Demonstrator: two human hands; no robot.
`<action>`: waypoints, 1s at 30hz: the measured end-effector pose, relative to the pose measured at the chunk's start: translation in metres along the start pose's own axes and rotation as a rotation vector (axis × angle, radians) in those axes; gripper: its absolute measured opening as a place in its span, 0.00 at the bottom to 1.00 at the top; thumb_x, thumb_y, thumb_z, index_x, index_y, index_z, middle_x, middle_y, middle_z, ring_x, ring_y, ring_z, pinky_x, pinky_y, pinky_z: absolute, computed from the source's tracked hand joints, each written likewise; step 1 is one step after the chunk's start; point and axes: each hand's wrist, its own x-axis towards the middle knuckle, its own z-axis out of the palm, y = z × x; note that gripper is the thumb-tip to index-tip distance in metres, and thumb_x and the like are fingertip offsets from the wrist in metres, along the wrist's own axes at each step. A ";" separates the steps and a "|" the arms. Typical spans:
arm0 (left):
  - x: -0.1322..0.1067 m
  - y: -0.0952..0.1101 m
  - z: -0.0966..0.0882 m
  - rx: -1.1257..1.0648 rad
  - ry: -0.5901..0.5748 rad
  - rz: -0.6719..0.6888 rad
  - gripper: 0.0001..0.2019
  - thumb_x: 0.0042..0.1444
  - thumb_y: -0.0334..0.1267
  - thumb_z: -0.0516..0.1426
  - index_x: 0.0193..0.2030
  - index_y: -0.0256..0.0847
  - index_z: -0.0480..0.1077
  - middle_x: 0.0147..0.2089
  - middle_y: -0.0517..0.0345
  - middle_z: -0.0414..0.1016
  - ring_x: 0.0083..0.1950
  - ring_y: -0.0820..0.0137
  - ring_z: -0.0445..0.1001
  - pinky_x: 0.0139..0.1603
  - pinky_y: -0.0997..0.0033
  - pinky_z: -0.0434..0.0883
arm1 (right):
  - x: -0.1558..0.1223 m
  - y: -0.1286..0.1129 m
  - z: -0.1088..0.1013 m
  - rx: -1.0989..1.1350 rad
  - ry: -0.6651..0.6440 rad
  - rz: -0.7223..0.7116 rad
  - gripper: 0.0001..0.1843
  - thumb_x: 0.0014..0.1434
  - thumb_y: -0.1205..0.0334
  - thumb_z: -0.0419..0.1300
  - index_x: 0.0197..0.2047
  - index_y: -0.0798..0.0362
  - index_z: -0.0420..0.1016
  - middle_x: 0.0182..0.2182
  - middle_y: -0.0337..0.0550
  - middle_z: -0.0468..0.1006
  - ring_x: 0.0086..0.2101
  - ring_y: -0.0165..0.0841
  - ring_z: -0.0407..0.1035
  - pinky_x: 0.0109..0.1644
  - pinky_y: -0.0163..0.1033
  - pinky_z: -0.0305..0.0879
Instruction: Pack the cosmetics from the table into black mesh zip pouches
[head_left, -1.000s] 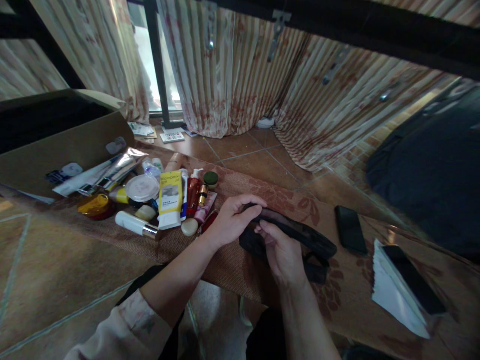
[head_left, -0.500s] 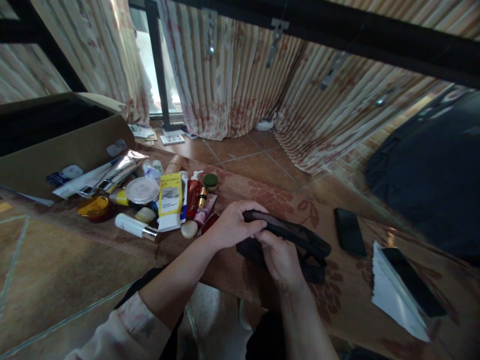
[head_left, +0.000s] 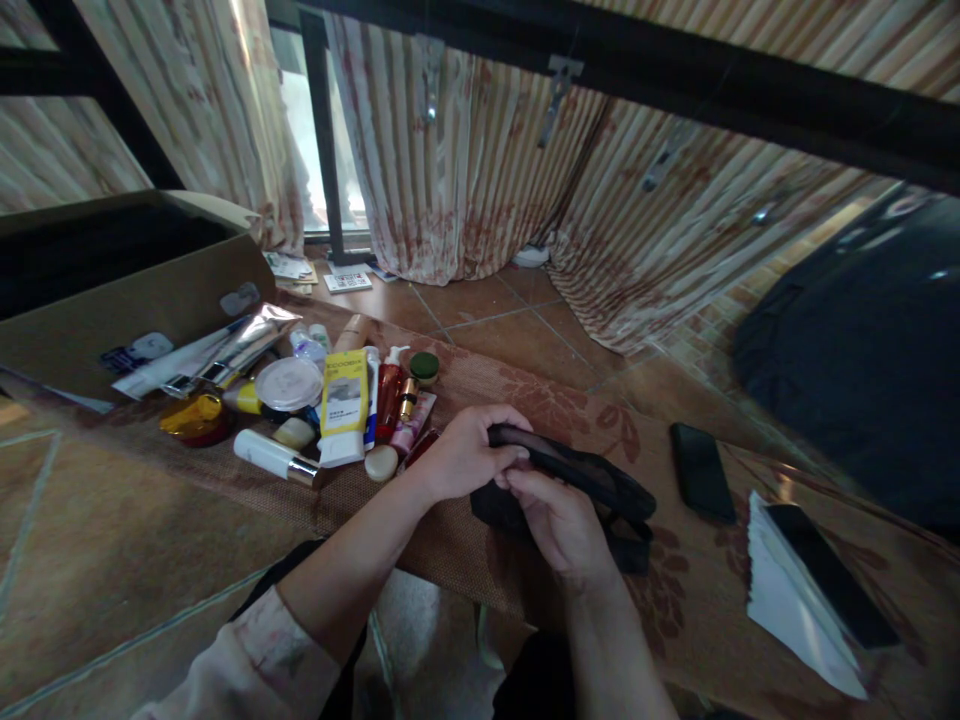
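Note:
A black pouch with see-through mesh panels and dark edging lies on the cloth-covered bench in front of me. My left hand is closed on its left end, thumb and fingers pinching the upper edge. My right hand grips the same edge just to the right, its fingertips close to my left thumb and partly hidden. The pouch's lower part rests on the cloth behind my right hand. Nearest my left hand are a round cream-coloured lid, a pink tube and a red pump bottle.
Several cosmetics are piled at left, among them a yellow tube, a white bottle and an amber jar. A cardboard box stands behind them. Rightward lie a dark phone, white paper and another phone.
The whole view has shifted slightly. My right fingers have moved a little left along the pouch's edge, towards my left thumb. Both hands keep their hold.

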 end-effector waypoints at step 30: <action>-0.002 0.014 -0.003 -0.252 0.080 -0.017 0.16 0.41 0.20 0.59 0.39 0.36 0.70 0.33 0.58 0.79 0.31 0.74 0.76 0.33 0.77 0.71 | -0.011 0.009 -0.023 -1.527 0.162 -0.851 0.20 0.55 0.49 0.64 0.49 0.49 0.77 0.42 0.46 0.80 0.55 0.45 0.66 0.67 0.52 0.51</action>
